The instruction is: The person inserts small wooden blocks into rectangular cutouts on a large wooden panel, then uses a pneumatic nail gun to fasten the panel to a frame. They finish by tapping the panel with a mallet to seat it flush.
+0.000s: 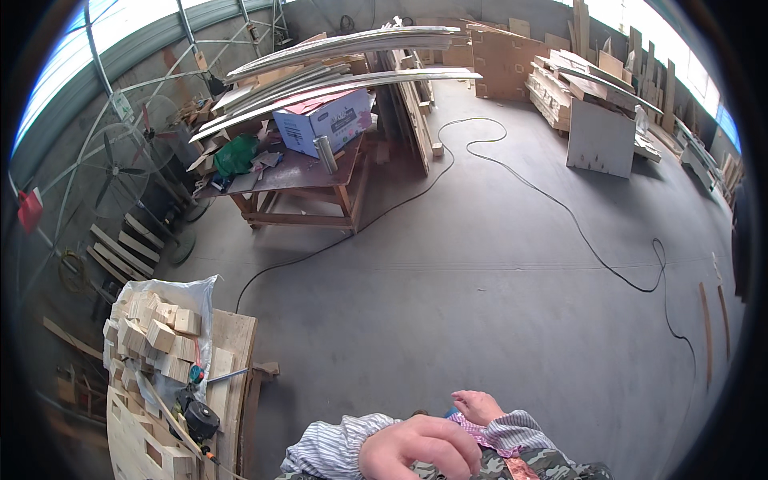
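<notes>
My left hand (422,448) is at the bottom of the view, in front of my body, coming out of a grey-and-white striped sleeve (340,442). Its fingers bend inward and their tips are hidden, so I cannot make out what, if anything, they hold. Just beyond it and to the right is my right hand (478,406), its fingers loosely stretched toward the left with nothing visible in them. Pink checked cloth (483,437) shows by the right wrist. Camouflage-patterned clothing (552,462) lies below both hands.
At lower left, a wooden bench (232,352) bears stacked wood blocks (160,336) and a black power tool (198,418). Farther off stands a table (280,172) with a printed box (324,124) and long boards (344,80). A black cable (560,210) snakes over the floor. Pedestal fans (116,172) stand left.
</notes>
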`<state>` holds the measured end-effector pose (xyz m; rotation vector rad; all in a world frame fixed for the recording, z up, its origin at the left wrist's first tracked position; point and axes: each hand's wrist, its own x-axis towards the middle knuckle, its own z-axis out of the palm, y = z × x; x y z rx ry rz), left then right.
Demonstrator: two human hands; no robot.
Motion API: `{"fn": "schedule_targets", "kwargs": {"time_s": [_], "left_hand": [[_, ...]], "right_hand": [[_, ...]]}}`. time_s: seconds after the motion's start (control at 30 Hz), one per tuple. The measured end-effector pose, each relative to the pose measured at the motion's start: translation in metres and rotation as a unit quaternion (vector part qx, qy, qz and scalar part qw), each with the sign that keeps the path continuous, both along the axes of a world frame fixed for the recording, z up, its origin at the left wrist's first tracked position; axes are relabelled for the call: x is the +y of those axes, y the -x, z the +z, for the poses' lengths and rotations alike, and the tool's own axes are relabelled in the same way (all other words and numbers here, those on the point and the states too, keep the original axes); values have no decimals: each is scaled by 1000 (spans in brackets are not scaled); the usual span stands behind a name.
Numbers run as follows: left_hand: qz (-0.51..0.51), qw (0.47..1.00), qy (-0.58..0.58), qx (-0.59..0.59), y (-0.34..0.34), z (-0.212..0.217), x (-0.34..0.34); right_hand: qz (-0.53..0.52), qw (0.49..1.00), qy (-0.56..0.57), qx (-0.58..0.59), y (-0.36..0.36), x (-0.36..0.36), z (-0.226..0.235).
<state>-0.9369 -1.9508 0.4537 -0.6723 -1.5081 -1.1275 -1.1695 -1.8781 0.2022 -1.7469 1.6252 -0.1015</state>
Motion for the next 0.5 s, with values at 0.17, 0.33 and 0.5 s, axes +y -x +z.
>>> {"fn": "schedule_targets", "kwargs": {"time_s": [0.17,0.33,0.5], "left_hand": [[92,991,-76,55,-14,-19,-82],[262,959,-106,-29,-1,-29,-186],[462,852,-114,-216,11,-50,-334]], "right_hand": [[164,968,-179,56,8,-82,-29],[150,978,-144,10,23,-210,-47],[116,986,-89,77,53,-369,-23]]}}
